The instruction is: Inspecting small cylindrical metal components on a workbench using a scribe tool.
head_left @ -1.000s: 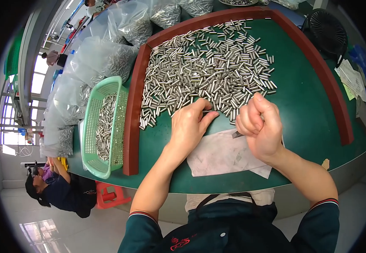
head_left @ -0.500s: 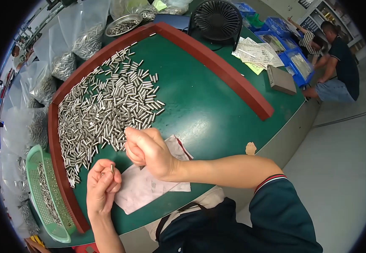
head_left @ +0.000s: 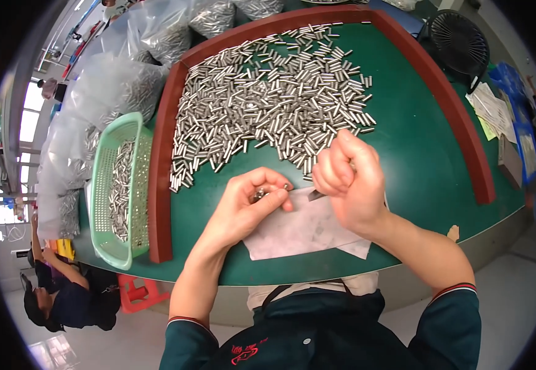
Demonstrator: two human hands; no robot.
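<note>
My left hand (head_left: 248,206) is curled over the near edge of the pile, with small metal pins (head_left: 258,195) in its palm. One more pin (head_left: 286,187) stands between its thumb and fingertips. To its right, my right hand (head_left: 357,188) is closed in a fist above a stained whitish cloth (head_left: 286,232). A small dark grey piece (head_left: 315,195) shows beside its lower fingers; I cannot tell what it is. Beyond both hands a wide heap of shiny metal pins (head_left: 268,102) is spread over the green table top (head_left: 413,132).
A red-brown raised border (head_left: 161,185) frames the heap. Left of it stands a green perforated basket (head_left: 138,203) with pins inside. Clear bags (head_left: 117,86) of pins line the far left. A black fan (head_left: 459,43) and papers (head_left: 491,108) lie right. Another person (head_left: 74,293) is at lower left.
The view has swung left, bringing the basket and a person at lower left further in. My left hand has turned, showing pins in its palm. My right hand stays closed.
</note>
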